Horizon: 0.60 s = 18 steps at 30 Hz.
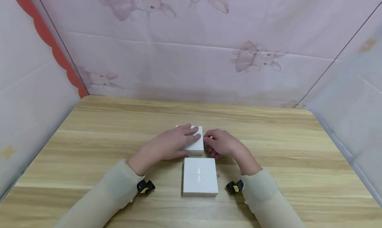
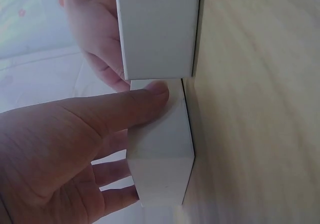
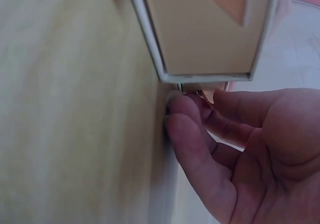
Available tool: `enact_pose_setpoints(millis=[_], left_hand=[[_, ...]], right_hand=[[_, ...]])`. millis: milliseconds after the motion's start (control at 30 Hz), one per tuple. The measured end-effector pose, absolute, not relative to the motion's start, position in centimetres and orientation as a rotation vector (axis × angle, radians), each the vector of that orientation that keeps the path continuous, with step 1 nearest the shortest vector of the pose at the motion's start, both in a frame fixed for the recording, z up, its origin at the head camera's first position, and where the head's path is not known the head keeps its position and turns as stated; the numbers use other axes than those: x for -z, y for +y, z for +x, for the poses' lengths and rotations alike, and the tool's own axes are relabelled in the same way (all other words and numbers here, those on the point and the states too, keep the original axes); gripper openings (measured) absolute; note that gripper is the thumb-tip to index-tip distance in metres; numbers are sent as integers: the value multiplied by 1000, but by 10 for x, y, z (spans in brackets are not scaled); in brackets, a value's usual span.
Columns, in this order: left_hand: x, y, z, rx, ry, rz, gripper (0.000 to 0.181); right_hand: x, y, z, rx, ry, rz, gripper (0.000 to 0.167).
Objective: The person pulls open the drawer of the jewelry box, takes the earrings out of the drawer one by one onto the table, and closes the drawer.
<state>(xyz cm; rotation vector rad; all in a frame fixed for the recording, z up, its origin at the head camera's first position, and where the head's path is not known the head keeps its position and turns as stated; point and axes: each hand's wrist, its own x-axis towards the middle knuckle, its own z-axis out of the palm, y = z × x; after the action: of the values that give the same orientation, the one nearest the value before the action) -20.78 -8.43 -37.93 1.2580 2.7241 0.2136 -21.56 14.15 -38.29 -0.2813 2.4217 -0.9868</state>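
Note:
Two white drawer-style boxes lie one behind the other on the table. My left hand (image 1: 176,142) holds the far white box (image 1: 196,147), its fingers across the top and its thumb against the near side wall (image 2: 160,134). At that box's right end is my right hand (image 1: 222,143), fingers curled, thumb and fingertips together at what looks like a small ribbon tab, mostly hidden by the fingers. The near white box (image 1: 206,181) has faint gold lettering on top and is untouched. From its tan drawer end (image 3: 200,38) sticks out an orange-pink ribbon tab (image 3: 230,1).
The boxes lie on a light wood-grain table (image 1: 104,135). Fabric walls with printed rabbits (image 1: 256,59) stand behind and at both sides. A black wrist camera (image 1: 145,187) sits at the left cuff, another black camera (image 1: 234,187) at the right.

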Motion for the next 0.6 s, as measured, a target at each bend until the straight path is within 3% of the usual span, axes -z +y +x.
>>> enact_pose_setpoints(millis=[600], left_hand=[[381, -82, -205, -236, 2726, 1220, 67]], right_hand=[[386, 145, -216, 977, 2428, -243, 20]])
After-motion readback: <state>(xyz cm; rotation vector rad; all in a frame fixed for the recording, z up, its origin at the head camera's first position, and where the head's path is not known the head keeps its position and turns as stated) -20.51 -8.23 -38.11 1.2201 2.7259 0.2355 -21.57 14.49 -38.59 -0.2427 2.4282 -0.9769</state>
